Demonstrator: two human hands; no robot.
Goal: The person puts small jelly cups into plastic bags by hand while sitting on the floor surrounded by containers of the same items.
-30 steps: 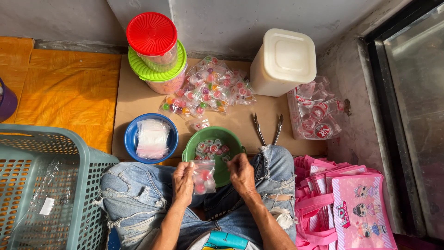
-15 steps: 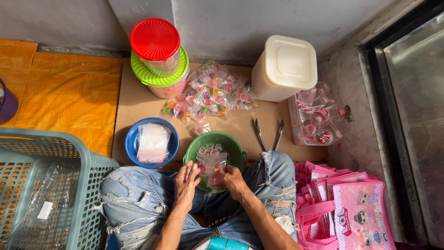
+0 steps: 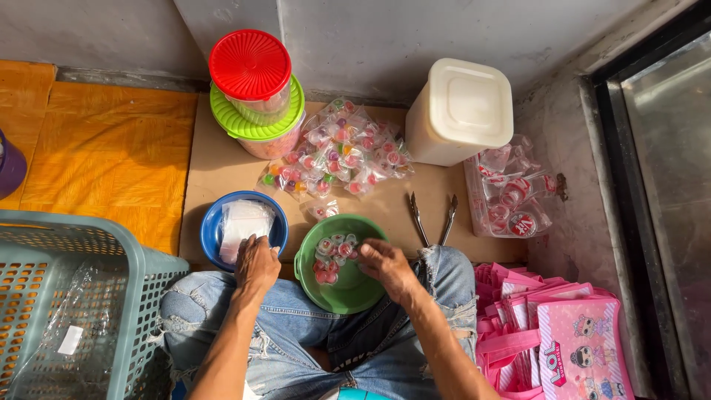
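Observation:
I sit on the floor in torn jeans with a green bowl between my knees. It holds several small jelly cups in red and pink. My right hand reaches into it, fingers curled and pinched at the cups. My left hand lies over the rim of a blue bowl, fingertips on a stack of small clear plastic bags; whether it grips one is hidden. Beyond the bowls lies a pile of filled candy bags.
Metal tongs lie on the cardboard sheet right of the green bowl. Behind stand a white lidded tub and stacked red-lidded and green-lidded containers. A teal basket is left, pink bags right.
Both hands held a small filled bag over the green bowl; that bag is out of my hands. My left hand moved to the blue bowl, my right dipped into the green bowl.

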